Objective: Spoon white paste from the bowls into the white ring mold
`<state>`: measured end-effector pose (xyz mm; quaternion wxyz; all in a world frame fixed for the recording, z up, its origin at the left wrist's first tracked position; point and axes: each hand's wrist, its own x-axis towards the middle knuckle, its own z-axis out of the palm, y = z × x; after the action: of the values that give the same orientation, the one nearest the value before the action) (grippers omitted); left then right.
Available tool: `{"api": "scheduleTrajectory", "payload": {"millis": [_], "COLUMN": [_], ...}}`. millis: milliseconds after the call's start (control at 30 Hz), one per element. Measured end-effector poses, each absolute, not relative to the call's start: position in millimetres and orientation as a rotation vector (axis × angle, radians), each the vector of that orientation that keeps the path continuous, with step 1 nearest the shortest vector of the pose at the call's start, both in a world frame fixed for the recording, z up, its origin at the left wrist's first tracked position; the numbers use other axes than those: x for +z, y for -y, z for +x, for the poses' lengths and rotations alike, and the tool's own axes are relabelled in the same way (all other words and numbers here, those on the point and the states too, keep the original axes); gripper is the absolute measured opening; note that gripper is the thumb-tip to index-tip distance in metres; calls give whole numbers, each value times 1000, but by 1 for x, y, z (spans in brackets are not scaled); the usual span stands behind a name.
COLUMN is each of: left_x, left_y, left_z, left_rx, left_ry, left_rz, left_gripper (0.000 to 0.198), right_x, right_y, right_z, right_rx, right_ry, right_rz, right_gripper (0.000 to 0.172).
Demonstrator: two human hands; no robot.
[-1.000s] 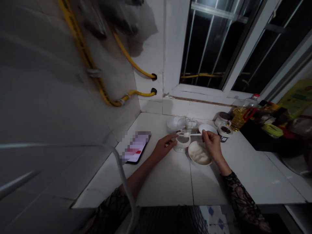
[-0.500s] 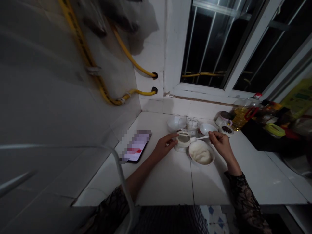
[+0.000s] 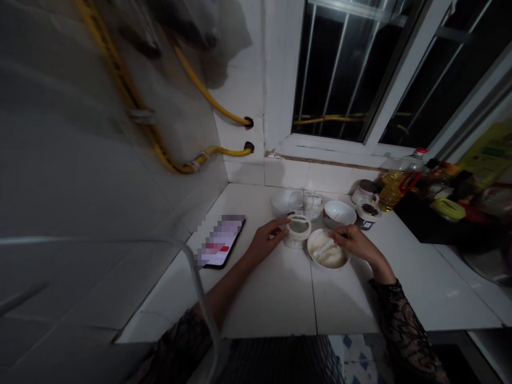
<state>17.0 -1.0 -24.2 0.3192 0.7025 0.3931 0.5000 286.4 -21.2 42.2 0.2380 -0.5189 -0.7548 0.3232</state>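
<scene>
My left hand (image 3: 269,239) has its fingers on the left side and rim of a small white jar (image 3: 296,240), whose lid looks raised. My right hand (image 3: 354,241) pinches a white spoon (image 3: 327,246) over a white bowl (image 3: 316,260) of pale, creamy or powdery stuff. The spoon's tip is in or just above the pale stuff. Jar and bowl stand side by side on the white tiled counter (image 3: 276,298).
A phone (image 3: 222,242) lies left of my left hand. Behind stand a clear bowl (image 3: 283,202), a glass jar (image 3: 314,205), a red-patterned bowl (image 3: 339,214), a dark-filled jar (image 3: 367,216) and an oil bottle (image 3: 392,189). A black box (image 3: 416,216) is at the right.
My right hand has moved left and down, bringing the spoon from beside the jar's rim to over the bowl. My left hand stays at the jar. The view has shifted slightly.
</scene>
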Motion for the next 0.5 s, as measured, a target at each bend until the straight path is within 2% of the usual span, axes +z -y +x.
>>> {"api": "scheduleTrajectory", "payload": {"millis": [500], "left_x": [-25], "left_y": [1], "left_z": [17], "left_rx": [1308], "left_ry": [-1039], "left_rz": [1823], "left_gripper": [34], "right_x": [40], "right_y": [15], "right_z": [297], "right_rx": [902], "right_ry": [1927], "right_rz": [-1490], "right_gripper": [57]}}
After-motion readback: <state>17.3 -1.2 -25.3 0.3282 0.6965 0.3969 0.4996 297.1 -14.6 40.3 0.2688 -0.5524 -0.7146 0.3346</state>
